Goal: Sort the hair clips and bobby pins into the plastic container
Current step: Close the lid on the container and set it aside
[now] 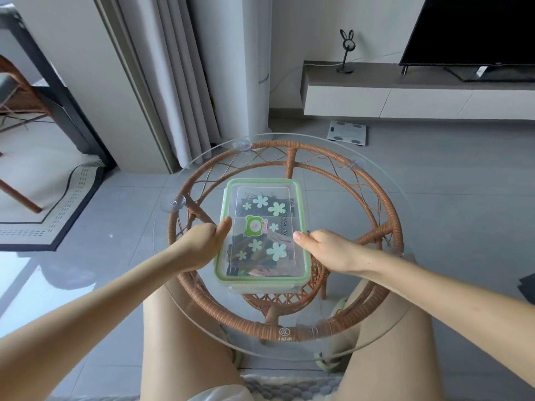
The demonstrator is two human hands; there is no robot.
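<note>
The seated person's bare legs [188, 342] are closest, knees tucked under the near edge of the round glass tabletop [333, 180], which sits on a woven rattan frame [390, 235].

The plastic container [301, 215] lies about the middle of the tabletop, its long sides running from the near edge toward the far one. Its clear lid [260, 186], green round the rim and dotted with flower stickers, is already on.

Both hands grip the container across its width. The left hand [204, 241] is on the left long side and the right hand [327, 247] on the right. Each thumb lies on top of the lid, and the fingers curl down over the edge, out of my sight.

Through the lid I can make out two compartments. The far one holds a dark tangle that looks like the bobby pins [260, 204]. The near one holds the coloured hair clips [260, 267], though the stickers hide a good part of both.

Every clip and pin I can make out lies inside, so I judge the sorting itself done. What seems left is only the closing: pressing the lid down firmly and fastening the side latches. Whether they have caught I cannot tell, as the hands cover them.
</note>
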